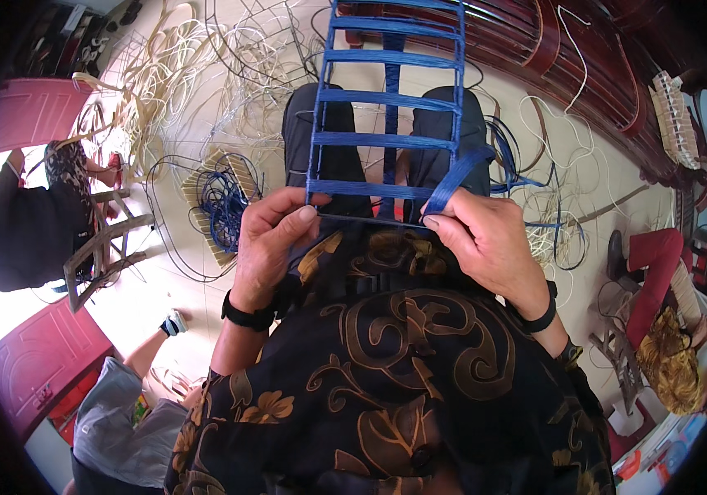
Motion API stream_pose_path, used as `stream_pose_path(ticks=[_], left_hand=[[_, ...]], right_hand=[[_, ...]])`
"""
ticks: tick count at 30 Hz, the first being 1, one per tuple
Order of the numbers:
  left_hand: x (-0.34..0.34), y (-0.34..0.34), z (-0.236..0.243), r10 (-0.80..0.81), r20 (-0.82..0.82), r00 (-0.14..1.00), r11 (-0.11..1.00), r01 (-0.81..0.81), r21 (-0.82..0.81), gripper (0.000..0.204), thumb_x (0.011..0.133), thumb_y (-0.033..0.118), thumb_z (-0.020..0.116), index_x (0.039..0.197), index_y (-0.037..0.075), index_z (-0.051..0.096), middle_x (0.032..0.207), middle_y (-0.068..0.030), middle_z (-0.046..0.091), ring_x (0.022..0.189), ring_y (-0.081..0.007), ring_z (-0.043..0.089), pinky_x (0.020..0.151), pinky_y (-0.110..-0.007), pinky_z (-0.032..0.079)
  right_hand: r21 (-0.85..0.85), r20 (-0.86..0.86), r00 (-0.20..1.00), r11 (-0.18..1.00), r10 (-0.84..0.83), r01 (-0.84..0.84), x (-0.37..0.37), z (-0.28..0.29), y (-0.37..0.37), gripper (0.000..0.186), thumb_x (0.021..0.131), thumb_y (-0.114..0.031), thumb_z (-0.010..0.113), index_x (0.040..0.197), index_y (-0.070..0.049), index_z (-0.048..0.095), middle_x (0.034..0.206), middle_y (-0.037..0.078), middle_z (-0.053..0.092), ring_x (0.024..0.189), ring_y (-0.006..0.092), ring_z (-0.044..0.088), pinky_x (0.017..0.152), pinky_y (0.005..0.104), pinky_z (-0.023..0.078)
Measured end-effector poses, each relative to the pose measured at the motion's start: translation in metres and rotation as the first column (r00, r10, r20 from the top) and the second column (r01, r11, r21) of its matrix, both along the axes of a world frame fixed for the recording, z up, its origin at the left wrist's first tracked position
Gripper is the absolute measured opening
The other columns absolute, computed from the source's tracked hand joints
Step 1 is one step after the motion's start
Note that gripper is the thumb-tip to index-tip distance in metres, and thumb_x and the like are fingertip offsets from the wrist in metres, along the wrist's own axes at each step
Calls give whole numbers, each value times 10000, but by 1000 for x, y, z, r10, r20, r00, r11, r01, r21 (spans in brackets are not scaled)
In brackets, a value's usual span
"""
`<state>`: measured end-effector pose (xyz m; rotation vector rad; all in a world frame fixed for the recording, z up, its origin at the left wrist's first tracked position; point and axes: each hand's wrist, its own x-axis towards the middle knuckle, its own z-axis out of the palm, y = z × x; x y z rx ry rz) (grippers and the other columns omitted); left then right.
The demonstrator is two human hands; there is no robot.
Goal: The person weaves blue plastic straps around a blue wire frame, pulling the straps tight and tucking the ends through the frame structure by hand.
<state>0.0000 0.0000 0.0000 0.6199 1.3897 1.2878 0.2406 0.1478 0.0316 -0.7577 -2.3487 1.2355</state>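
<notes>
A long ladder-like frame [384,97] with rungs wrapped in blue strands stretches away from me over my dark-trousered knees. My left hand [279,235] grips its near left corner, thumb and fingers on the bare dark end bar just below the lowest blue rung. At the right end of that bar, my right hand [485,243] pinches a flat blue strand [461,173], which loops up beside the frame's right side. Loose blue strands hang to the right of the frame. The fingertips of my right hand are partly hidden by the strand.
Tangled pale strips [167,58] lie behind left; a coil of blue cord [229,214] sits on slatted material. Other people sit at left [23,223], lower left [122,421] and right [659,280]. Dark red wooden furniture [584,74] runs along the back right. A pink cabinet [40,363] stands left.
</notes>
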Motion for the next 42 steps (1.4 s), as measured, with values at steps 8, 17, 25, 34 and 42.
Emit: stream_pose_path(ticks=[8, 17, 25, 34, 42], left_hand=[[-6, 0, -2, 5, 201, 980, 998, -17, 59, 295, 919, 162, 602, 1122, -51, 632, 738, -37, 576, 654, -98, 487, 614, -225, 371], [-10, -6, 0, -70, 225, 972, 997, 67, 21, 317, 870, 37, 618, 1181, -24, 604, 838, -18, 594, 731, -87, 536, 655, -214, 416], [-18, -17, -12, -113, 96, 989, 983, 98, 154, 327, 837, -46, 606, 1163, -22, 614, 1037, -5, 556, 813, -72, 562, 719, -216, 446], [-15, -19, 1, -61, 285, 957, 997, 45, 60, 300, 830, -1, 673, 1129, 2, 653, 902, 22, 640, 766, -37, 534, 698, -195, 415], [-6, -11, -10, -17, 321, 947, 999, 31, -39, 32, 811, 40, 702, 831, 23, 684, 703, 55, 579, 636, -17, 466, 563, -189, 328]], right_hand=[[10, -26, 998, 998, -62, 62, -18, 18, 0, 101, 834, -49, 689, 823, -10, 596, 662, 108, 565, 546, 228, 558, 511, 332, 419], [-480, -137, 963, 866, -233, 141, -72, 31, -17, 91, 886, -58, 675, 849, 11, 628, 674, 37, 653, 652, 58, 646, 549, 199, 456], [-291, 49, 993, 950, -103, 113, -97, 18, -29, 101, 905, -75, 674, 953, 13, 683, 752, 15, 680, 655, 31, 542, 600, 190, 445], [-228, 46, 984, 957, -172, 177, -107, 9, -38, 146, 867, -81, 702, 806, 18, 613, 607, 43, 590, 539, 62, 478, 503, 251, 395], [-90, 70, 989, 987, -128, 134, -108, 8, -37, 171, 827, -46, 716, 766, 22, 571, 654, 82, 545, 546, 144, 489, 506, 288, 392]])
